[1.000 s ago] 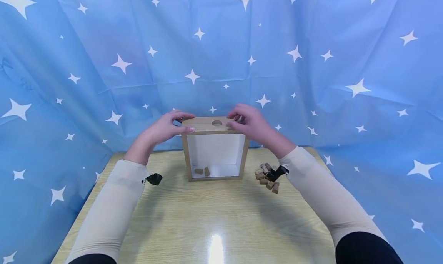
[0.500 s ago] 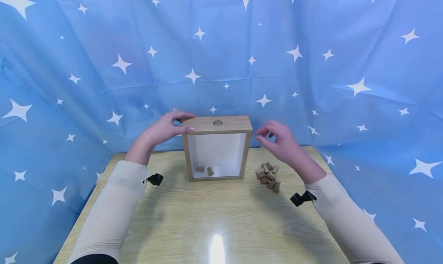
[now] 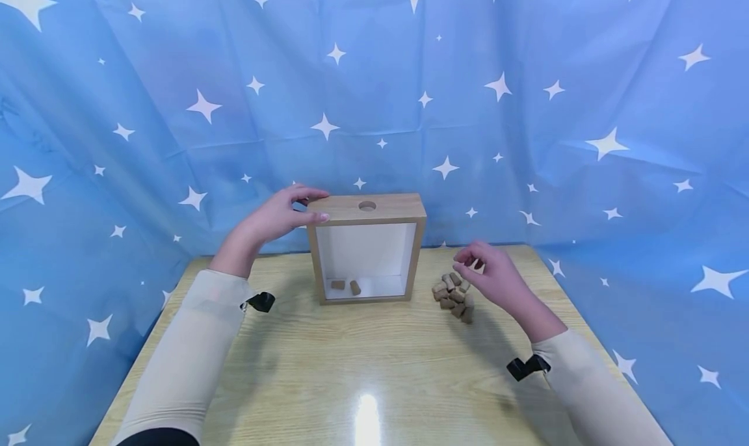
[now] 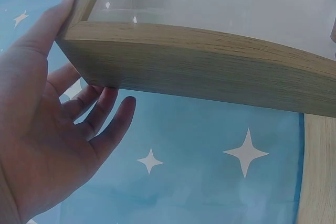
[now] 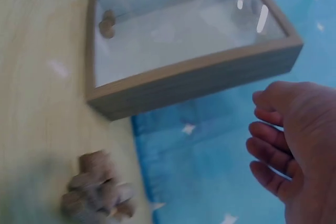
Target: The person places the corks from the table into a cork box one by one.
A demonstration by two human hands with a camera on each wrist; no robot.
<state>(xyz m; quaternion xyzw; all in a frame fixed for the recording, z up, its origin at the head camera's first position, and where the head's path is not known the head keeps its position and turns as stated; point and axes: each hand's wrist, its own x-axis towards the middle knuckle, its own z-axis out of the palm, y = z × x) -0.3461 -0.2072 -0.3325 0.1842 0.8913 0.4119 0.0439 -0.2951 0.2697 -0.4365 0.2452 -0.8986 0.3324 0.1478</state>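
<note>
A shallow wooden shadow box (image 3: 389,205) stands upright on the table, with a round hole (image 3: 367,206) in its top and a clear front. Two corks (image 3: 355,288) lie inside at the lower left. My left hand (image 3: 272,217) holds the box's upper left corner, thumb on the front edge and fingers toward the back; the left wrist view shows this hand (image 4: 63,108) from below. Over the right side of a cork pile (image 3: 452,296) hovers my right hand (image 3: 494,275), loosely curled and holding nothing. The right wrist view shows that hand (image 5: 310,135) apart from both box and pile.
A light wood-grain table (image 3: 328,368) supports everything. Behind it hangs a blue curtain (image 3: 374,75) with white stars, close to the back of the box. Black wrist mounts (image 3: 261,302) stick out from both pale sleeves (image 3: 187,348).
My right hand has left the top of the box and moved right and down to the cork pile. The left hand stays at its corner. The corks inside have shifted slightly.
</note>
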